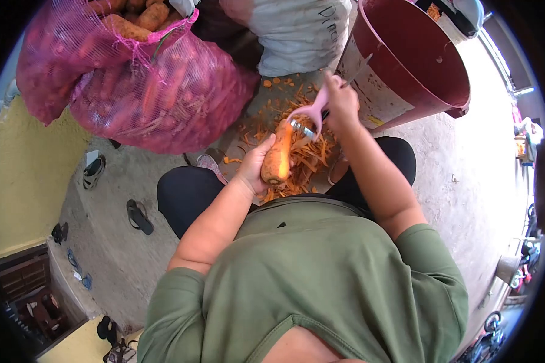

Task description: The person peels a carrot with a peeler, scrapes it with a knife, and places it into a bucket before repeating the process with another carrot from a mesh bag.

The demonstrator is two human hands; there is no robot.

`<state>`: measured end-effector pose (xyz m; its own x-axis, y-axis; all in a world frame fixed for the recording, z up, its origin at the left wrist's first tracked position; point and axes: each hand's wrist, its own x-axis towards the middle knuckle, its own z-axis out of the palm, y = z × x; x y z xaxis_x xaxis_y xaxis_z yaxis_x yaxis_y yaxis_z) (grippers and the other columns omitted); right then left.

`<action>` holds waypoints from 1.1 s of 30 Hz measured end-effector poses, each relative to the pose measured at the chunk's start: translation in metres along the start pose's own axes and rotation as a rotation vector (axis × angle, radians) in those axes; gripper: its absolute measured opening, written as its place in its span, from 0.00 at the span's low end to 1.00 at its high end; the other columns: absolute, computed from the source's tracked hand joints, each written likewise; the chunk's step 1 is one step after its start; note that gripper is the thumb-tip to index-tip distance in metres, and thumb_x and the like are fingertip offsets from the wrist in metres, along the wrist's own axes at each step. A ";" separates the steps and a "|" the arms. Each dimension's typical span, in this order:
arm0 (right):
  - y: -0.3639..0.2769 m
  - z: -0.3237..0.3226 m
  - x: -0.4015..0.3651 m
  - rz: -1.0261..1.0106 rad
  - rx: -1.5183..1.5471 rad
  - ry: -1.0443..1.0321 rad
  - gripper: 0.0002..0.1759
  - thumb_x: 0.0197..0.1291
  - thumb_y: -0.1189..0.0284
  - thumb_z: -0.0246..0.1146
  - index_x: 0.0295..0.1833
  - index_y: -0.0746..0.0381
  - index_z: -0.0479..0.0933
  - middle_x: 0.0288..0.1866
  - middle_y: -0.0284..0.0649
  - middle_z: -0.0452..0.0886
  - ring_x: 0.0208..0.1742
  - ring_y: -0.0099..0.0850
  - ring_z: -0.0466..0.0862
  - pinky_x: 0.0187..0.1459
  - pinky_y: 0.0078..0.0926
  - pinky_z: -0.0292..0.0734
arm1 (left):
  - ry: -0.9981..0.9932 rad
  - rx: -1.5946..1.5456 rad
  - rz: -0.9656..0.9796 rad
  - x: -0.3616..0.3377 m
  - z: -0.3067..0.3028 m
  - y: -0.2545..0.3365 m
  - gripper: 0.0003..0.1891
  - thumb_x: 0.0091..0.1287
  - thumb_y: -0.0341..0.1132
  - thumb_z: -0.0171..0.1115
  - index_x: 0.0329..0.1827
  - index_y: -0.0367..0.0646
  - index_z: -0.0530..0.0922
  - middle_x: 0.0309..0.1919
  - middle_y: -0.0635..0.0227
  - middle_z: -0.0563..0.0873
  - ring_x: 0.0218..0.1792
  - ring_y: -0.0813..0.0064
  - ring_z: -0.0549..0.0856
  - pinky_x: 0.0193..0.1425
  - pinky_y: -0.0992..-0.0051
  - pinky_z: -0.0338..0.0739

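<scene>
My left hand (pixel 255 164) is wrapped round a thick carrot (pixel 277 158), its blunt end toward me. A bright orange strip along its upper side is peeled; browner skin shows elsewhere. My right hand (pixel 343 104) grips a pink peeler (pixel 318 107), whose metal blade is at the carrot's far end; whether it touches cannot be told. A thin, grey, blade-like piece (pixel 362 68) sticks out beyond my right fingers, its other end hidden by the hand. Below both hands, a heap of orange peelings (pixel 309 154) lies on the ground between my legs.
A pink mesh sack (pixel 163 97) full of carrots stands front left, open at the top. Beside it is a white sack (pixel 300 36) with writing. A large red bucket (pixel 427 66) stands front right. Sandals (pixel 139 216) lie on the concrete floor at left, near a yellow wall (pixel 30 175).
</scene>
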<state>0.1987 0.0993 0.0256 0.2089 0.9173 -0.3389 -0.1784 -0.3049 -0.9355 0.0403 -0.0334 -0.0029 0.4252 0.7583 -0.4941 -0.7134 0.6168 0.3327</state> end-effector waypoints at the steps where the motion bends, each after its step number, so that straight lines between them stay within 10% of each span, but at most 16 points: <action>1: -0.001 0.004 -0.025 0.014 -0.054 -0.074 0.17 0.50 0.62 0.64 0.33 0.67 0.73 0.26 0.37 0.75 0.24 0.22 0.73 0.24 0.23 0.69 | 0.048 -0.006 -0.002 0.001 0.003 0.001 0.22 0.64 0.49 0.44 0.50 0.39 0.66 0.35 0.59 0.77 0.33 0.66 0.80 0.32 0.68 0.79; 4: 0.029 0.013 -0.059 -0.135 0.049 -0.270 0.18 0.50 0.61 0.63 0.31 0.67 0.72 0.23 0.36 0.74 0.23 0.21 0.72 0.22 0.21 0.67 | 0.193 -0.016 -0.020 -0.001 0.020 0.000 0.22 0.65 0.49 0.42 0.49 0.39 0.68 0.35 0.60 0.77 0.32 0.67 0.80 0.32 0.69 0.78; 11: 0.035 -0.021 0.052 -0.137 -0.091 0.218 0.20 0.50 0.61 0.62 0.37 0.69 0.72 0.28 0.39 0.75 0.26 0.26 0.74 0.26 0.24 0.70 | 0.021 0.065 -0.101 0.005 -0.006 -0.007 0.22 0.64 0.50 0.44 0.48 0.38 0.67 0.33 0.57 0.78 0.31 0.67 0.80 0.29 0.70 0.79; 17: 0.029 0.013 -0.061 -0.076 0.074 -0.260 0.19 0.53 0.60 0.60 0.34 0.67 0.73 0.24 0.35 0.74 0.23 0.21 0.71 0.24 0.19 0.67 | 0.146 -0.025 -0.072 0.010 -0.001 -0.007 0.22 0.63 0.50 0.46 0.48 0.39 0.67 0.34 0.53 0.77 0.31 0.64 0.81 0.31 0.65 0.79; 22: 0.056 -0.017 0.052 -0.225 -0.306 0.191 0.20 0.52 0.60 0.60 0.36 0.69 0.73 0.29 0.42 0.78 0.26 0.30 0.76 0.28 0.27 0.72 | 0.009 -0.023 -0.207 0.008 -0.021 -0.014 0.22 0.63 0.49 0.46 0.48 0.38 0.66 0.33 0.53 0.77 0.30 0.64 0.81 0.30 0.65 0.79; 24: 0.042 -0.027 0.057 0.005 -0.185 0.239 0.21 0.53 0.60 0.60 0.39 0.70 0.71 0.32 0.44 0.78 0.27 0.34 0.77 0.29 0.29 0.73 | 0.023 -0.015 -0.112 0.002 -0.013 -0.009 0.21 0.64 0.49 0.46 0.48 0.38 0.66 0.33 0.55 0.77 0.30 0.64 0.81 0.28 0.66 0.79; 30: 0.038 0.012 -0.058 -0.019 0.045 -0.230 0.16 0.53 0.61 0.60 0.30 0.65 0.72 0.23 0.35 0.73 0.25 0.21 0.70 0.27 0.20 0.67 | 0.057 -0.010 -0.032 0.012 -0.011 -0.006 0.24 0.65 0.50 0.41 0.51 0.38 0.66 0.37 0.56 0.77 0.32 0.63 0.80 0.33 0.66 0.78; 33: 0.046 0.009 -0.018 -0.052 -0.119 -0.048 0.17 0.52 0.61 0.61 0.30 0.66 0.72 0.22 0.36 0.73 0.22 0.23 0.71 0.24 0.22 0.68 | -0.011 0.070 -0.103 0.014 -0.030 -0.014 0.24 0.65 0.50 0.42 0.52 0.38 0.66 0.38 0.56 0.77 0.30 0.63 0.80 0.32 0.67 0.77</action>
<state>0.1776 0.0710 -0.0102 0.1681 0.9431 -0.2870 -0.0529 -0.2821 -0.9579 0.0396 -0.0382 -0.0388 0.5004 0.6921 -0.5201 -0.6250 0.7046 0.3362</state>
